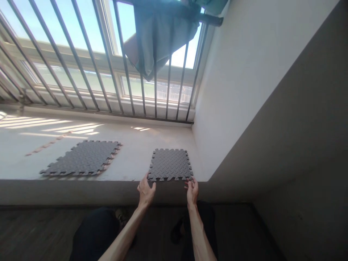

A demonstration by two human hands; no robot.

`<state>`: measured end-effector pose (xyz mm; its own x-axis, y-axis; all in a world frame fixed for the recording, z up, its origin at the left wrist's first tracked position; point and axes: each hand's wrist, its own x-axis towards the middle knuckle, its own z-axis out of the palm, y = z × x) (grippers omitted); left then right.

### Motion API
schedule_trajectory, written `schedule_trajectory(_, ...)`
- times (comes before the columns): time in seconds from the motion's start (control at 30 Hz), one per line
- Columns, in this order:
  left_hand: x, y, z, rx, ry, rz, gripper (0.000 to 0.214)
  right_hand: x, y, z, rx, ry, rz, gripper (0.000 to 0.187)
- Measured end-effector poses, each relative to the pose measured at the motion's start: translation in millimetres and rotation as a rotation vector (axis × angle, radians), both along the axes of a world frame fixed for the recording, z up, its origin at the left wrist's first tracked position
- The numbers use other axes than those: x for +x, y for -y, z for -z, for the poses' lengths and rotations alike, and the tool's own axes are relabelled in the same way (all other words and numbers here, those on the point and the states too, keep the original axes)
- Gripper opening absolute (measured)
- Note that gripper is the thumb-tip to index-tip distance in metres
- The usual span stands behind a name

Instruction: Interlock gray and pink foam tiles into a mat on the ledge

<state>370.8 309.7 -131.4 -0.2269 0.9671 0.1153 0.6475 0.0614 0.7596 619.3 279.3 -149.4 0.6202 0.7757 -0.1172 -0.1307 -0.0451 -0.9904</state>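
A grey foam mat tile (170, 164) with interlocking toothed edges and a raised tread pattern lies flat on the white window ledge (136, 152), close to its right end. At its front left corner is my left hand (146, 191), fingers reaching along the edge and the thumb held apart. My right hand (192, 190) is at the front right corner, its fingers spread by the teeth. Both hands seem to touch the tile without closing around it. Further left lies a stack of similar foam mat tiles (85, 157), slightly uneven at its right side.
Metal railing bars (119, 83) stand along the back of the ledge before the window. Grey-green cloth (160, 40) hangs over the rail. A white wall (231, 79) bounds the right end. Below the ledge's front edge are dark flooring (32, 232) and my legs (95, 233).
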Motion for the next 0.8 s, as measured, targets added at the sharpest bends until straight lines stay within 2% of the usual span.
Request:
schedule_trajectory(0.13,47.8,-13.0,-6.5,-0.03,0.052,0.239,0.076,53.8,-1.2,-3.8,-0.112,0.075,0.067,0.099)
schedule_trajectory(0.23,64.9,-14.2,-3.7,-0.088,0.04,0.356,0.078,79.4,4.9,-1.3,-0.167,0.148,0.063,0.098)
schedule_trajectory(0.37,63.6,-3.0,2.0,-0.078,0.011,0.425,0.077,90.2,16.4,0.0,-0.179,0.256,0.034,0.081)
schedule_trajectory(0.5,54.6,3.0,2.3,-0.076,0.003,0.493,0.08,87.8,23.3,-3.3,-0.231,0.362,0.027,0.08)
schedule_trajectory(0.8,44.7,-13.8,2.9,-0.071,-0.023,0.61,0.084,80.8,27.1,-8.6,-0.303,0.428,0.0,0.081)
